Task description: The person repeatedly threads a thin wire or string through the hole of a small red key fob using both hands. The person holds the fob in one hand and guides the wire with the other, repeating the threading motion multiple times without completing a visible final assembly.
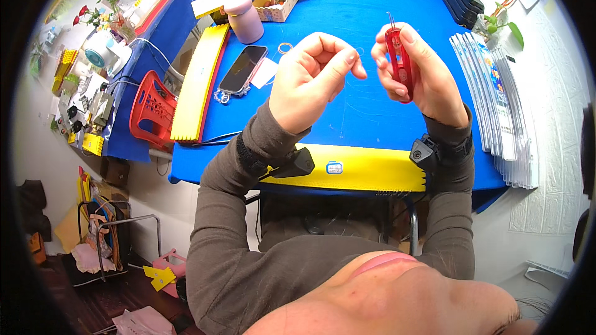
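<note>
My right hand [426, 67] holds a small hand tool with a translucent red handle [399, 67]. Two thin metal prongs stick up from its top end, tips pointing away from me. To its left, my left hand [319, 74] is raised over the blue-covered table [363, 116], fingers curled and thumb against the index finger. Whether something fine lies in that pinch I cannot tell. A faint clear loop [360, 51] shows close to its fingertips. Both wrists carry strapped black cameras, the left one [298, 163] and the right one [423, 151].
Left on the table are a smartphone [244, 69], a white card [264, 73], a tan band [285, 48], a pink bottle [246, 23] and a yellow strip [198, 88]. Another yellow strip [368, 165] lines the front edge. Clear plastic sleeves [489, 97] stand at right, a red chair [151, 107] at left.
</note>
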A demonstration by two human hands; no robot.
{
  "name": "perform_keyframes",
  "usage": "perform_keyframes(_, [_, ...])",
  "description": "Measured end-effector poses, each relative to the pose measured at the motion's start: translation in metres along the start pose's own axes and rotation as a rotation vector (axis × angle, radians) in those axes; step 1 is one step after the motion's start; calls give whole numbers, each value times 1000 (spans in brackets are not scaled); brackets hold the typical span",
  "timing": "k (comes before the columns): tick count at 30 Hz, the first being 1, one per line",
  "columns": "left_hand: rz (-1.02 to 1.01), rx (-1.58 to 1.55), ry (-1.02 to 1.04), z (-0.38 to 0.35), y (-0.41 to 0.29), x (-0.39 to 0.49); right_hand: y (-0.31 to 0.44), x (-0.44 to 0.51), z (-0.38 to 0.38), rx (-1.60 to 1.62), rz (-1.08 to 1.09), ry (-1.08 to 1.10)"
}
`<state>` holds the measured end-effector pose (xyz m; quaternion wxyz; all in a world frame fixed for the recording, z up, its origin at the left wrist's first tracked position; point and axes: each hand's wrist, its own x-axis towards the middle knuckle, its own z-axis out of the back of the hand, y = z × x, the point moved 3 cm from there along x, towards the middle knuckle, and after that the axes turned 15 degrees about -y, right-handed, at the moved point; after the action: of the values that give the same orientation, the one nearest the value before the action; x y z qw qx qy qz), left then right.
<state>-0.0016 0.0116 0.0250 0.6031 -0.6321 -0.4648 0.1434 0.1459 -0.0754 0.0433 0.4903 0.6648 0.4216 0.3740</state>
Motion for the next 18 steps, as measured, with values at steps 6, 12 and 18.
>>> perform_keyframes(6, [-41, 6, -18, 5, -3, 2, 6, -5, -2, -428, 109, 24])
perform_keyframes(12, [-29, -17, -28, 6, -4, 2, 0, -5, -5, -478, 57, 54])
perform_keyframes(18, [7, -67, -43, 6, -1, 3, 0, -8, -7, -483, 47, 90])
